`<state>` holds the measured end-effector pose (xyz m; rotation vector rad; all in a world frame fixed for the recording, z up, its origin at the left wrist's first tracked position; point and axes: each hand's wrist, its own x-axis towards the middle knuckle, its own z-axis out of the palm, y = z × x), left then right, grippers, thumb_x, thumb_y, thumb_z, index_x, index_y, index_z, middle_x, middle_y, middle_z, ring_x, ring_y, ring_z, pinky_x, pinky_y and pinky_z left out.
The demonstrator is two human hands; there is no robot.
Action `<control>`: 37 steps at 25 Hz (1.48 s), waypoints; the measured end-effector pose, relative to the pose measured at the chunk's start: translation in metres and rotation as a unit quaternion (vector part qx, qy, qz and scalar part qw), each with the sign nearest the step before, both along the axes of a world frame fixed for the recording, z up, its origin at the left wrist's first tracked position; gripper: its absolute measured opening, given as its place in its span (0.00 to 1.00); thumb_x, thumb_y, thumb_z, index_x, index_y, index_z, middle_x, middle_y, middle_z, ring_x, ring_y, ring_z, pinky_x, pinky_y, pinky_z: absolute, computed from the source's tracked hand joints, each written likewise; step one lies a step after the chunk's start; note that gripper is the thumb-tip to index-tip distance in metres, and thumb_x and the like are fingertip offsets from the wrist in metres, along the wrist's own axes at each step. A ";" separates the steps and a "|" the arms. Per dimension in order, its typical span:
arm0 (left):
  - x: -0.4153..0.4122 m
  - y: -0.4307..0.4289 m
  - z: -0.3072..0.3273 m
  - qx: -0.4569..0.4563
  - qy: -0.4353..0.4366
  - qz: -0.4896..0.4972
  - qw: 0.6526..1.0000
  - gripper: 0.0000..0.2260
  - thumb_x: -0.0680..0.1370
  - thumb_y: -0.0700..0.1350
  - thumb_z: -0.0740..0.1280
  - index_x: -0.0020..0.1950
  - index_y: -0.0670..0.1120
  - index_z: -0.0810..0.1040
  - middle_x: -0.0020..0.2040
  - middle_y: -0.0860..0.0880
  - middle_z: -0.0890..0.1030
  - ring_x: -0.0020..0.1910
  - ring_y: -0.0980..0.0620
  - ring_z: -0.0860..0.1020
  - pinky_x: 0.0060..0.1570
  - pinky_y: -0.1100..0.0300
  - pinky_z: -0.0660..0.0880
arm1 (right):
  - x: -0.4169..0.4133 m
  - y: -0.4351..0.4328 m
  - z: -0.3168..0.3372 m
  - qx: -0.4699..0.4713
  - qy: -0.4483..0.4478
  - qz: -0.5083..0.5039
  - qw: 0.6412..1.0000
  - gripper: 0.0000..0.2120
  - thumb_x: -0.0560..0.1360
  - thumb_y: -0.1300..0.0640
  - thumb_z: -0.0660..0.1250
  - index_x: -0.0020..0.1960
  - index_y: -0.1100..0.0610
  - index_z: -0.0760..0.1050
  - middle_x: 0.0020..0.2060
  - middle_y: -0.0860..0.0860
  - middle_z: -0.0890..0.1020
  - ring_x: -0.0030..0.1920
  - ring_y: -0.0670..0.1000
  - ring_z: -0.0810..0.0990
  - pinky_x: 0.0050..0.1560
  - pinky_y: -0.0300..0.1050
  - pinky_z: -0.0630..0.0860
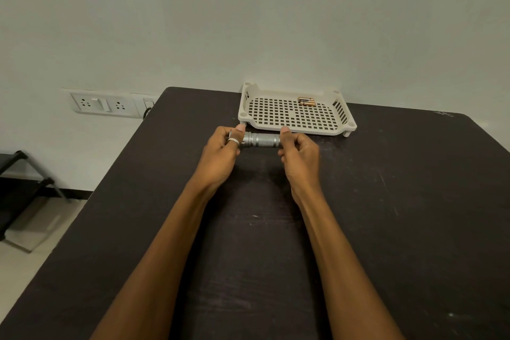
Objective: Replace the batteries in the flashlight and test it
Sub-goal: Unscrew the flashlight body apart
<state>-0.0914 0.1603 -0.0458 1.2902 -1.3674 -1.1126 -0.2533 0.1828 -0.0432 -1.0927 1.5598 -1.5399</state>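
A silver metal flashlight [260, 140] lies level between both hands, just above the dark table [386, 201]. My left hand [220, 153], with a ring on one finger, grips its left end. My right hand [299, 153] pinches its right end, which the fingers hide. Behind them stands a cream perforated tray [296, 124], and gold and black batteries [306, 101] lie together at its back edge.
The tray stands against the pale wall at the table's far edge. A white socket and switch panel [103, 104] is on the wall to the left, with a black cable beside it. A dark metal stand [24, 188] is on the floor at left.
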 end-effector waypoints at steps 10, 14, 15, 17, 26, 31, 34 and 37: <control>0.001 0.000 0.006 0.026 0.094 0.028 0.995 0.13 0.82 0.58 0.61 0.51 0.49 0.77 0.35 0.51 0.73 0.30 0.59 0.68 0.29 0.63 0.66 | -0.002 0.003 0.006 -0.064 -0.048 0.096 0.992 0.04 0.81 0.56 0.68 0.53 0.55 0.81 0.49 0.54 0.83 0.45 0.45 0.80 0.43 0.36 0.80; 0.001 0.000 0.007 0.025 0.091 0.037 0.995 0.13 0.82 0.57 0.61 0.50 0.50 0.77 0.36 0.51 0.73 0.30 0.60 0.68 0.29 0.64 0.66 | -0.003 0.000 0.003 -0.047 -0.078 0.095 0.991 0.03 0.80 0.57 0.69 0.52 0.54 0.82 0.48 0.55 0.85 0.45 0.46 0.83 0.44 0.37 0.81; 0.001 0.000 0.006 0.025 0.085 0.037 0.995 0.13 0.82 0.58 0.61 0.51 0.50 0.77 0.36 0.51 0.73 0.30 0.60 0.68 0.30 0.63 0.66 | -0.002 0.000 0.003 -0.031 -0.072 0.084 0.993 0.06 0.81 0.54 0.69 0.51 0.55 0.82 0.44 0.54 0.85 0.42 0.45 0.83 0.41 0.36 0.80; 0.001 0.001 0.006 0.022 0.080 0.041 0.996 0.14 0.82 0.59 0.61 0.51 0.50 0.77 0.36 0.51 0.74 0.31 0.59 0.68 0.31 0.62 0.67 | -0.001 -0.003 0.001 0.005 -0.048 0.069 0.996 0.14 0.80 0.47 0.68 0.47 0.57 0.82 0.35 0.50 0.84 0.34 0.42 0.81 0.34 0.36 0.79; 0.003 0.000 0.005 0.028 0.079 0.043 0.996 0.13 0.82 0.58 0.60 0.52 0.51 0.77 0.39 0.52 0.74 0.33 0.59 0.69 0.32 0.62 0.68 | -0.005 -0.001 0.007 0.015 -0.082 0.111 0.990 0.04 0.80 0.55 0.69 0.50 0.51 0.83 0.45 0.50 0.85 0.43 0.44 0.81 0.42 0.38 0.82; 0.003 0.000 0.007 0.035 0.085 0.065 0.994 0.11 0.83 0.56 0.60 0.53 0.52 0.77 0.41 0.51 0.75 0.35 0.58 0.70 0.31 0.63 0.69 | -0.005 0.003 0.009 -0.018 -0.104 0.158 0.982 0.11 0.80 0.66 0.67 0.56 0.52 0.81 0.51 0.52 0.83 0.51 0.46 0.81 0.52 0.40 0.82; 0.003 0.000 0.007 0.037 0.073 0.071 0.994 0.11 0.83 0.57 0.59 0.54 0.53 0.77 0.42 0.51 0.75 0.36 0.57 0.70 0.30 0.63 0.69 | -0.006 0.004 0.010 -0.030 -0.101 0.160 0.981 0.14 0.78 0.70 0.67 0.56 0.53 0.82 0.53 0.51 0.83 0.54 0.48 0.81 0.59 0.44 0.81; 0.002 0.002 0.009 0.039 0.071 0.071 0.994 0.12 0.83 0.57 0.59 0.53 0.52 0.77 0.40 0.49 0.74 0.32 0.58 0.69 0.28 0.63 0.69 | -0.008 0.002 0.009 -0.019 -0.140 0.148 0.979 0.08 0.78 0.65 0.70 0.54 0.54 0.83 0.51 0.53 0.85 0.51 0.48 0.84 0.53 0.43 0.82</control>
